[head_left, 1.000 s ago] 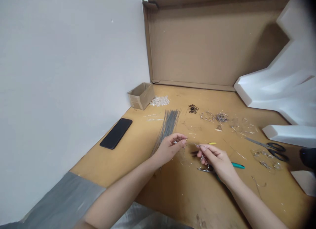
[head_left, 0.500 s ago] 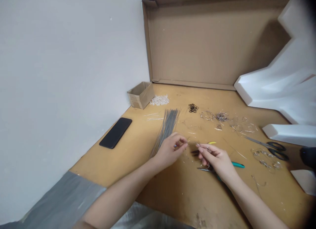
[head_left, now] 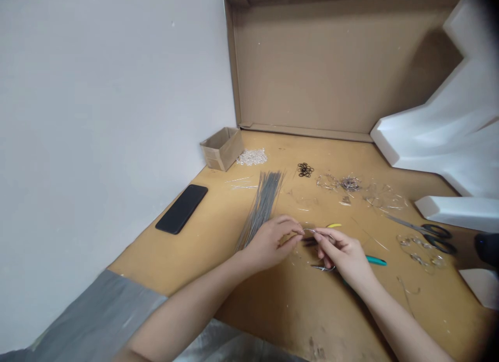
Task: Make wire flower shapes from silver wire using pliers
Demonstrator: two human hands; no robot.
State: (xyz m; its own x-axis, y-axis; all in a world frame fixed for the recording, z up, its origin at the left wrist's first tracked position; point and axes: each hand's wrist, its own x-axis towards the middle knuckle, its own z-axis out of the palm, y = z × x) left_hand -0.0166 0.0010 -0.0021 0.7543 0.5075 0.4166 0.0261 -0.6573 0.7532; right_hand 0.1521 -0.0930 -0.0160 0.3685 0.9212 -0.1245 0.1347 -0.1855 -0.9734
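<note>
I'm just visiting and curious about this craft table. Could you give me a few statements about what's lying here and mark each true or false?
1. A black phone lies near the wall. True.
2. The scissors lie left of the phone. False: they lie far to the right.
3. Both hands meet at a thin wire, left hand and right hand. True.
4. The small cardboard box sits on the phone. False: it stands apart, farther back.
5. The bundle of grey wires lies beside the left hand. True.
</note>
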